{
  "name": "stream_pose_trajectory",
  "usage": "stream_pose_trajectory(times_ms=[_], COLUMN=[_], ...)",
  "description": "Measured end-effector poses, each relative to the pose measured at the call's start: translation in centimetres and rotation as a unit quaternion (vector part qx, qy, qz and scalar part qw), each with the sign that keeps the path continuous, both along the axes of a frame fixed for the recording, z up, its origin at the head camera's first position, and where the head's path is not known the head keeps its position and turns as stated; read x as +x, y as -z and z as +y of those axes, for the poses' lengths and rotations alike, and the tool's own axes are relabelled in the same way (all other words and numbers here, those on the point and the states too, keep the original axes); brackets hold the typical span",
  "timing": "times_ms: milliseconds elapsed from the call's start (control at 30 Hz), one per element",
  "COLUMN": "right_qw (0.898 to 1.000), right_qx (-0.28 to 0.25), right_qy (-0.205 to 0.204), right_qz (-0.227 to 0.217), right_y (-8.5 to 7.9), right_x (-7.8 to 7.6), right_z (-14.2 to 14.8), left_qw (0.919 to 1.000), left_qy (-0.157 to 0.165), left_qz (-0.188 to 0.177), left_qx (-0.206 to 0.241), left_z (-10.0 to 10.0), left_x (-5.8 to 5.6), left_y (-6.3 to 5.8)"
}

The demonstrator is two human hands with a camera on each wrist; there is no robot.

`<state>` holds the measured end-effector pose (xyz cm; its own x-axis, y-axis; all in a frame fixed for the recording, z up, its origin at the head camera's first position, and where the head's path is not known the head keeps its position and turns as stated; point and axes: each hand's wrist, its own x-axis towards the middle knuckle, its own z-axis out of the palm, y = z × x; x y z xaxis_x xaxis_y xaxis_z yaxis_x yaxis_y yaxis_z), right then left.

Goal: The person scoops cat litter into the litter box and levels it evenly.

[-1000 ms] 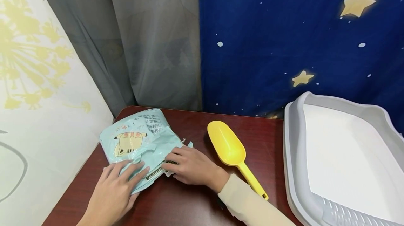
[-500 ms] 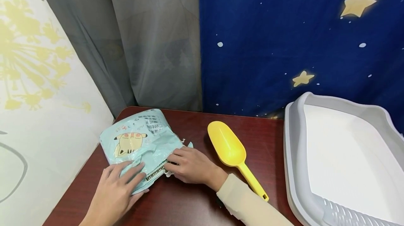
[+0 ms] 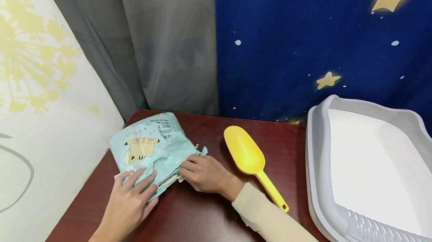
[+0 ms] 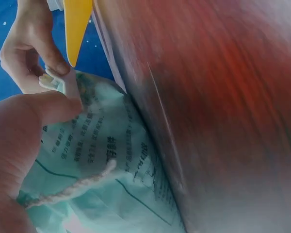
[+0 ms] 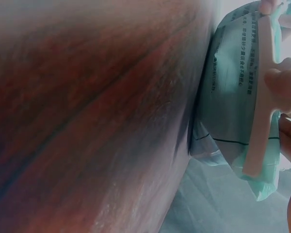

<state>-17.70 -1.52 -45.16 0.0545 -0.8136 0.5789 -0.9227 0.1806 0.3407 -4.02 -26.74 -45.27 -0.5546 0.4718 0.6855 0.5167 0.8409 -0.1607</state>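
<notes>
A light blue plastic bag [image 3: 148, 140] with a cartoon cat print lies on the table, crumpled toward its near edge. My left hand [image 3: 129, 200] spreads its fingers over the bag's near left corner, with the thumb at the edge side. Farther along that edge, my right hand [image 3: 206, 174] pinches with curled fingers. A pale plastic strip [image 5: 261, 107] with rounded knobs runs along the bag's edge in the right wrist view, the right thumb on it. In the left wrist view the left thumb touches the strip's end, and a twisted cord [image 4: 72, 189] crosses the printed bag.
A yellow scoop [image 3: 249, 159] lies on the dark red table [image 3: 189, 219], right of the bag. At the right stands a grey-rimmed litter tray [image 3: 318, 167] with a white inside. Grey and blue curtains [image 3: 270, 47] hang behind, and a white patterned surface [image 3: 50, 140] borders the left.
The head view has shifted slightly. My left thumb has drawn in toward the bag's edge, and my right fingers have shifted slightly along it. The bag, scoop and tray stay in place.
</notes>
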Motion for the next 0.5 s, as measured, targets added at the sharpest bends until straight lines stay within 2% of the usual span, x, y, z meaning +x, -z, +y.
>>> stream_pose_trajectory(times_ms=[233, 500], right_qw=[1.0, 1.0], right_qx=[-0.004, -0.013], right_qy=[0.012, 0.02], right_qz=[0.001, -0.013], right_y=[-0.19, -0.28], right_x=[0.23, 0.7], right_z=[0.03, 0.0], left_qw=[0.9996, 0.9997], left_qy=[-0.025, -0.013], left_qz=[-0.002, -0.001], left_qx=[0.009, 0.022], left_z=[0.65, 0.6], left_x=[0.23, 0.12], left_y=[-0.15, 0.2])
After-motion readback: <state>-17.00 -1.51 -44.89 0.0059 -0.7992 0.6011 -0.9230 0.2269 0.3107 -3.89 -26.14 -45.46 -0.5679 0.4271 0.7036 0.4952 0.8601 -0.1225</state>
